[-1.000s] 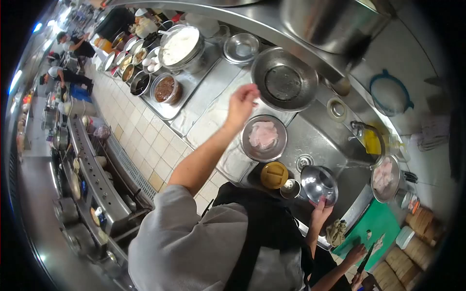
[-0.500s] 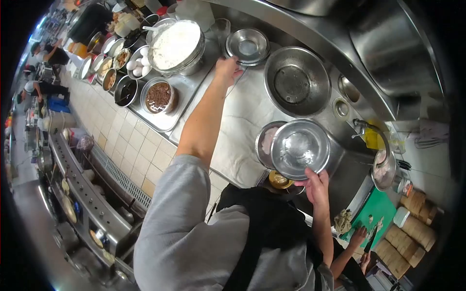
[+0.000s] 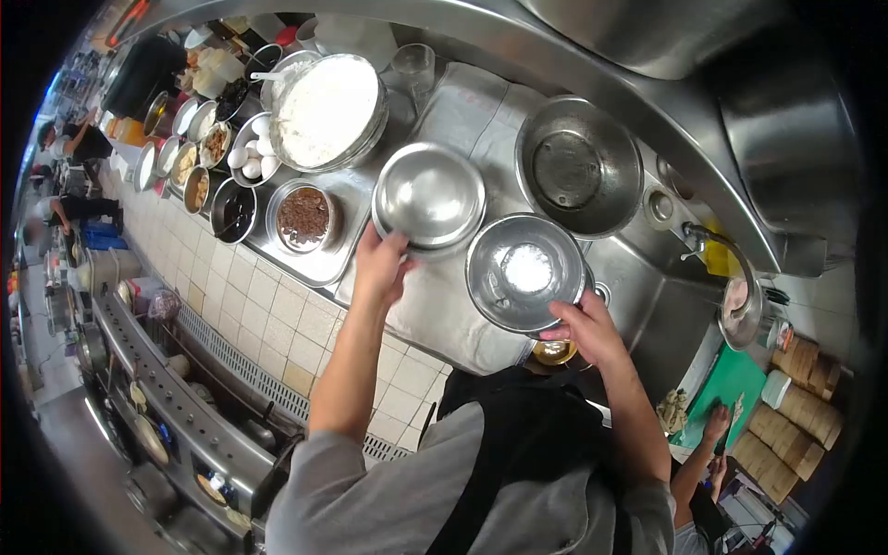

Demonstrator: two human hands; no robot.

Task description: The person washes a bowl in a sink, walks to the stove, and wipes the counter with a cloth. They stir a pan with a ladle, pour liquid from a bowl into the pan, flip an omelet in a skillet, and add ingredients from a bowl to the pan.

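My left hand (image 3: 381, 264) grips the near rim of a shiny steel bowl (image 3: 428, 196), raised over the cloth-covered counter; its fingers are slightly blurred. In my right hand (image 3: 592, 328) is a second steel bowl (image 3: 525, 270), held by its lower right rim with the thumb on top. The two bowls are side by side, their edges close together. Just below the right-hand bowl, a golden-coloured container (image 3: 555, 352) is partly hidden. Behind it, a large dark-bottomed steel basin (image 3: 578, 166) rests by the sink.
To the left, a tray (image 3: 326, 264) carries a tub of brown sauce (image 3: 303, 217) and a big bowl of white powder (image 3: 328, 106). A bowl of eggs (image 3: 252, 159) is beside them. On the right are a faucet (image 3: 698, 233) and a co-worker's hand (image 3: 717, 424) at a green board (image 3: 726, 388).
My left hand has lifted the steel bowl from the back of the counter and drawn it nearer. My right hand's bowl has shifted left, toward it.
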